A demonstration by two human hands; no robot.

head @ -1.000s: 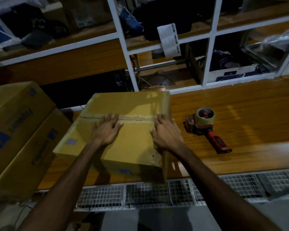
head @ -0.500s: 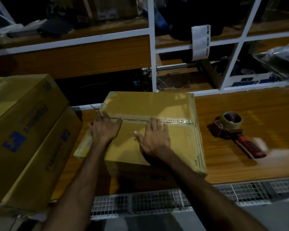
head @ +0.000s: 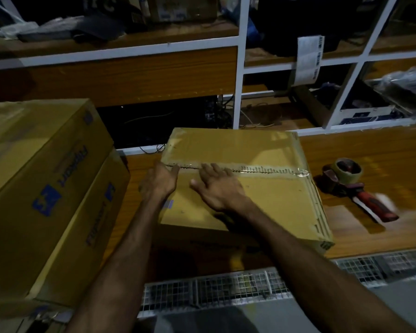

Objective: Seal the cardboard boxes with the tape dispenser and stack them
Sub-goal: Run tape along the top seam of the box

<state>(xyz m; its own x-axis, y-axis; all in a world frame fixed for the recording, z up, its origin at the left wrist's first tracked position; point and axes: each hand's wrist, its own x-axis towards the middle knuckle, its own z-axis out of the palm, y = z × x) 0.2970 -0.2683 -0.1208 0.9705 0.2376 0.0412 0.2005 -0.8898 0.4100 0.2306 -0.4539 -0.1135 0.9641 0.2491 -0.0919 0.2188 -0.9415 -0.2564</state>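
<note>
A brown cardboard box [head: 269, 200] lies on the wooden table [head: 370, 150] in front of me, with clear tape along its centre seam. My left hand [head: 160, 181] rests at the box's left edge by the end of the seam, fingers spread. My right hand [head: 217, 186] lies flat on the box top just right of it, fingers on the tape. The tape dispenser [head: 353, 183], with a red handle and a brown roll, lies on the table to the right of the box, untouched.
Two larger printed cardboard boxes are stacked at the left, the upper box [head: 34, 150] on the lower box [head: 77, 231]. A white-framed wooden shelf unit [head: 238, 68] with clutter stands behind the table. Wire mesh [head: 226, 289] runs below the table's front edge.
My right hand has slid leftwards along the taped seam towards my left hand. My left hand has moved to the box's left edge. The view has shifted left.
</note>
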